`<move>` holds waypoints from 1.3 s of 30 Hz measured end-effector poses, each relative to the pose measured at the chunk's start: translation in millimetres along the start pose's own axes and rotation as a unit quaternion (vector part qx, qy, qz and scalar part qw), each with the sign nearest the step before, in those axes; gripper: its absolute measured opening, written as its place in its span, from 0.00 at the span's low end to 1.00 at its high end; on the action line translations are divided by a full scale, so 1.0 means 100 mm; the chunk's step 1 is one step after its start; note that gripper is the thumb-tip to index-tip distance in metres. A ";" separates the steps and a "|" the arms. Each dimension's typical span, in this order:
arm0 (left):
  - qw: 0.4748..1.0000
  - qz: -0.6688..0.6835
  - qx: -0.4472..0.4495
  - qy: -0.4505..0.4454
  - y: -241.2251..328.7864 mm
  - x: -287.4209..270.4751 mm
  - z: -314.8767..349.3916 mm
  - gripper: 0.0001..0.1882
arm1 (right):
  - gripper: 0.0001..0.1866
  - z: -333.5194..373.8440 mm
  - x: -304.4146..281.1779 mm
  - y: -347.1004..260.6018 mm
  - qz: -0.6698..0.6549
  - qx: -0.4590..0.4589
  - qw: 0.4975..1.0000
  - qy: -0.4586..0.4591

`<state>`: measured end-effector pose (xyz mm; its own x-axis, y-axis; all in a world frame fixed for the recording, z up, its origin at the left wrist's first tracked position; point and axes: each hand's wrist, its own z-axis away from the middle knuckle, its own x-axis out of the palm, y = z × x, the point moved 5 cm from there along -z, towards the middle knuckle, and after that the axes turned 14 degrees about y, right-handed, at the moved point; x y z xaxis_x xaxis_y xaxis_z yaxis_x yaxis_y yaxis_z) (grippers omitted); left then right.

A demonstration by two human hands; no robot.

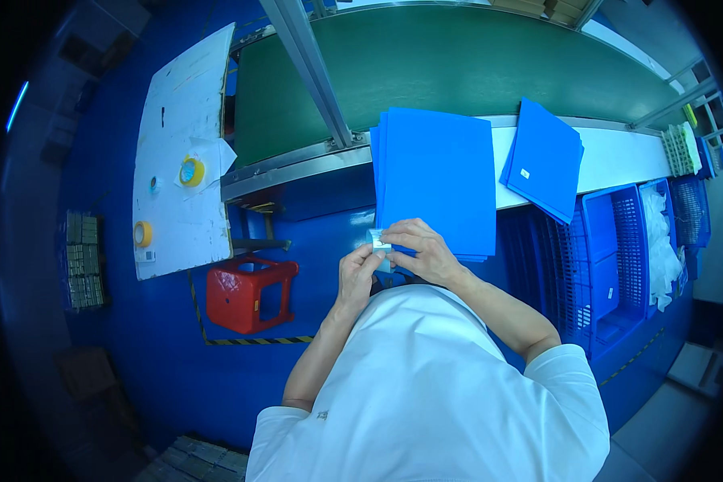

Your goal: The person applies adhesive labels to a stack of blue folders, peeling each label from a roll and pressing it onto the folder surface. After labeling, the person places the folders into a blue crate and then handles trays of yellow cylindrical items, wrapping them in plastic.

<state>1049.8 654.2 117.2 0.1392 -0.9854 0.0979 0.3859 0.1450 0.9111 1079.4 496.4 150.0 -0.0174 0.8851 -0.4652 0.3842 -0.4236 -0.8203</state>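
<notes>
Close in front of my body, both hands hold a small pale rectangular piece (380, 243) with a shiny light face; its exact kind I cannot make out. My left hand (355, 277) pinches its lower left part between thumb and fingers. From the other side, my right hand (427, 253) has its fingers over the upper edge and the thumb lower down. Just beyond my right hand lies a stack of flat blue sheets (440, 181), reaching over the near edge of the bench.
A green conveyor belt (434, 60) runs behind a metal post (309, 64). More blue sheets (542, 161) lie at right, above blue plastic crates (610, 257). At left stand a white board table (177, 120) with tape rolls (191, 172) and a red stool (249, 297).
</notes>
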 end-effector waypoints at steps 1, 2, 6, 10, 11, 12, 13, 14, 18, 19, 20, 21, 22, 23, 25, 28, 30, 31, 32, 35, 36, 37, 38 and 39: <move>1.000 -0.004 0.011 0.000 -0.03 -0.02 -0.01 0.11 | 0.15 0.01 0.02 0.01 -0.005 0.015 1.000 -0.008; 1.000 -0.008 0.021 0.000 -0.07 -0.04 -0.01 0.11 | 0.15 0.03 0.04 0.02 -0.011 0.030 0.999 -0.006; 0.998 -0.036 0.050 -0.015 -0.17 -0.07 -0.04 0.12 | 0.12 0.10 0.09 0.14 -0.039 0.092 0.995 0.001; 0.994 -0.084 0.066 -0.020 -0.15 -0.03 -0.03 0.12 | 0.12 0.24 0.19 0.33 -0.240 0.365 0.900 -0.010; 0.994 -0.093 0.052 -0.021 -0.16 -0.02 -0.03 0.12 | 0.12 0.25 0.19 0.39 -0.253 0.391 0.885 0.021; 0.996 -0.079 0.030 -0.012 -0.18 -0.03 -0.03 0.11 | 0.12 0.27 0.19 0.50 -0.266 0.416 0.868 0.052; 0.998 -0.065 0.008 -0.002 -0.21 -0.05 -0.04 0.11 | 0.12 0.27 0.19 0.59 -0.278 0.440 0.850 0.082; 0.999 -0.051 -0.014 0.008 -0.24 -0.07 -0.05 0.11 | 0.11 0.25 0.16 0.68 -0.278 0.447 0.841 0.125; 0.991 0.051 -0.089 0.083 -0.39 -0.24 -0.13 0.10 | 0.08 -0.03 -0.14 0.70 0.066 0.122 0.969 0.203; 0.991 0.056 -0.083 0.088 -0.40 -0.27 -0.14 0.10 | 0.09 -0.07 -0.12 0.70 0.104 0.074 0.974 0.188; 0.991 0.061 -0.076 0.093 -0.39 -0.29 -0.14 0.10 | 0.09 -0.10 -0.10 0.69 0.143 0.026 0.974 0.172; 0.991 0.066 -0.069 0.098 -0.40 -0.31 -0.15 0.10 | 0.10 -0.10 -0.07 0.67 0.180 -0.023 0.971 0.156; 0.990 0.077 -0.067 0.102 -0.42 -0.33 -0.15 0.11 | 0.10 -0.04 0.02 0.70 0.201 -0.055 0.972 0.109; 0.990 0.078 -0.066 0.101 -0.43 -0.33 -0.16 0.11 | 0.11 0.04 0.10 0.72 0.221 -0.086 0.969 0.063; 0.989 0.083 -0.064 0.102 -0.45 -0.34 -0.16 0.11 | 0.13 0.20 0.18 0.74 0.228 -0.115 0.967 0.000; 0.987 0.085 -0.072 0.117 -0.48 -0.35 -0.16 0.10 | 0.17 0.37 0.16 0.68 0.210 -0.118 0.969 -0.048; 0.986 0.087 -0.085 0.114 -0.51 -0.32 -0.15 0.10 | 0.21 0.42 0.11 0.61 0.230 -0.130 0.961 -0.080; 0.986 0.086 -0.090 0.111 -0.50 -0.30 -0.14 0.10 | 0.23 0.45 0.10 0.64 0.237 -0.134 0.957 -0.096; 0.986 0.092 -0.093 0.107 -0.49 -0.28 -0.15 0.10 | 0.24 0.48 0.09 0.68 0.244 -0.138 0.953 -0.112; 0.985 0.104 -0.098 0.099 -0.45 -0.20 -0.18 0.11 | 0.24 0.49 -0.01 0.62 0.242 -0.154 0.952 -0.108; 0.985 0.102 -0.098 0.098 -0.46 -0.19 -0.21 0.11 | 0.23 0.48 -0.08 0.57 0.239 -0.160 0.953 -0.098; 0.985 0.103 -0.098 0.099 -0.46 -0.18 -0.22 0.12 | 0.22 0.40 -0.23 0.51 0.243 -0.175 0.952 -0.062; 0.986 0.101 -0.091 0.097 -0.44 -0.16 -0.23 0.12 | 0.21 0.31 -0.45 0.45 0.248 -0.187 0.950 -0.025; 0.986 0.100 -0.085 0.098 -0.40 -0.16 -0.23 0.12 | 0.20 0.19 -0.69 0.39 0.251 -0.201 0.947 0.011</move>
<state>1053.2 665.7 69.9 0.3957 -0.9017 0.1742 0.4773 0.3640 0.7998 1077.4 415.1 144.1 0.2777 0.5966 -0.7530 0.6595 -0.6883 -0.3021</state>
